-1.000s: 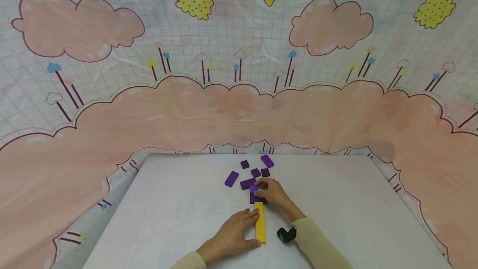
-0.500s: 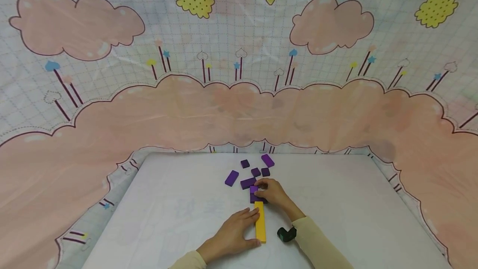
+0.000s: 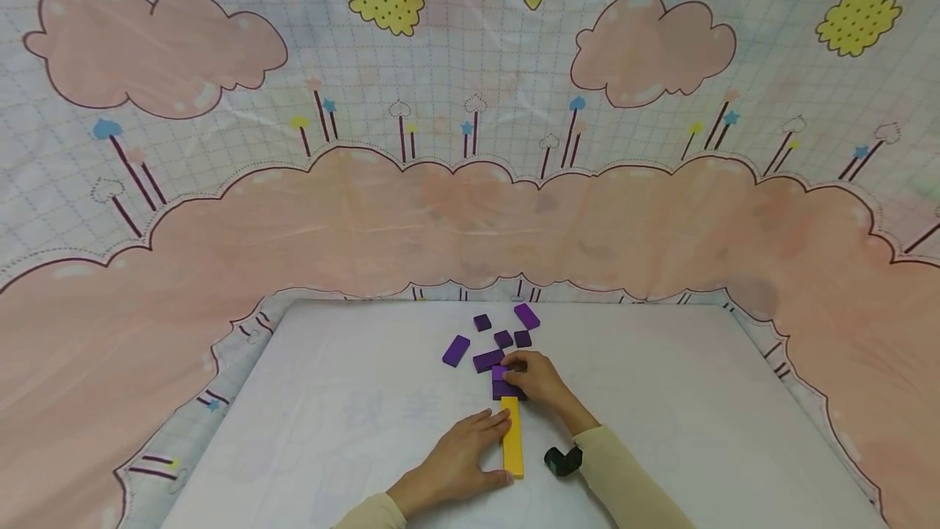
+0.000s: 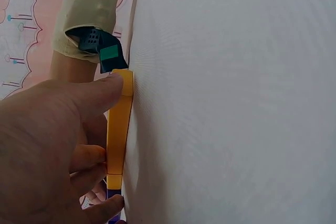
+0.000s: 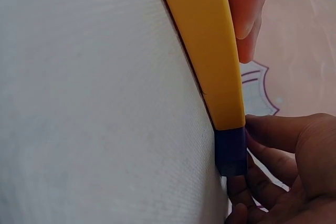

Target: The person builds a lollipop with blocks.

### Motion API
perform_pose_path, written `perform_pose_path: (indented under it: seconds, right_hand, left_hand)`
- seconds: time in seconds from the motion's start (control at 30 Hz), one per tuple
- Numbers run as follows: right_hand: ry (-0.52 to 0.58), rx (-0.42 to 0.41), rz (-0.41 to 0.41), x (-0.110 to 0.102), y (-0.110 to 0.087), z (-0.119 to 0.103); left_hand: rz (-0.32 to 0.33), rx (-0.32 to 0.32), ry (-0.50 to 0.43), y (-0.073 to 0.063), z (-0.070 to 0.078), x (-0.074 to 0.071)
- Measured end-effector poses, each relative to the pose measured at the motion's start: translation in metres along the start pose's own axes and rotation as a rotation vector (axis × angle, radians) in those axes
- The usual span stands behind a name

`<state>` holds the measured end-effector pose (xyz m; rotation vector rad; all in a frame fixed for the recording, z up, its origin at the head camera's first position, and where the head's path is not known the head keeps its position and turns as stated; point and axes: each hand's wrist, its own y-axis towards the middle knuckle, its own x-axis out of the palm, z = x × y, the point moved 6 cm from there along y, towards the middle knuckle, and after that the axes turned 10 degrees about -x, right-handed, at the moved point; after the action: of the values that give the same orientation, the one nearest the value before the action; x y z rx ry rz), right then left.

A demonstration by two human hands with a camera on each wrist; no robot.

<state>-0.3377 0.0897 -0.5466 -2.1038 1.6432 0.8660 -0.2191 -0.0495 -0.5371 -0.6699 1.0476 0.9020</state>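
A long yellow block (image 3: 512,447) lies lengthwise on the white table. My left hand (image 3: 463,455) rests along its left side, the thumb near its near end and the fingertips touching farther up. In the left wrist view the fingers are fairly straight against the yellow block (image 4: 119,129). Purple blocks (image 3: 503,390) sit against its far end. My right hand (image 3: 542,380) pinches a purple block (image 3: 499,373) there between thumb and fingers. The right wrist view has the purple block (image 5: 231,150) flush with the yellow one; the right fingers behind it are partly hidden.
Several loose purple blocks lie beyond the hands, among them a long one (image 3: 456,351), another at the back (image 3: 526,316) and a small one (image 3: 481,322). A black device (image 3: 563,461) is at the right wrist. A patterned cloth (image 3: 470,227) hangs behind the white table (image 3: 330,382).
The right thumb has shifted very slightly away and to the right on the purple blocks. The left hand and the yellow block have stayed in place.
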Motion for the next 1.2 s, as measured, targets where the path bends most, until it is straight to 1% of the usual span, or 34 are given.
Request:
perform_pose_path:
  seconds: [0.13,0.43,0.53,0.8,0.9,1.03,1.2]
  right_hand:
    - [0.001,0.000,0.001,-0.001,0.000,0.000]
    - [0.015,-0.001,0.004,-0.002,0.000,0.001]
    - [0.021,-0.010,0.019,-0.005,-0.001,-0.001]
    - [0.055,0.013,0.058,-0.015,-0.003,-0.009]
    - [0.050,-0.007,0.073,-0.022,-0.003,-0.014]
    - [0.028,-0.062,0.095,-0.032,-0.003,-0.021]
    - [0.030,-0.094,0.125,-0.045,-0.003,-0.029]
  left_hand:
    - [0.003,0.008,-0.003,0.000,0.000,-0.001]
    - [-0.009,0.004,-0.014,0.002,-0.001,-0.001]
    - [-0.006,0.007,-0.018,0.001,-0.002,-0.001]
    - [-0.007,-0.001,-0.013,0.002,-0.006,-0.002]
    - [-0.001,0.005,-0.006,0.003,-0.007,-0.002]
    - [0.000,0.009,-0.005,0.004,-0.007,-0.001]
    - [-0.009,0.005,-0.006,0.005,-0.007,-0.003]
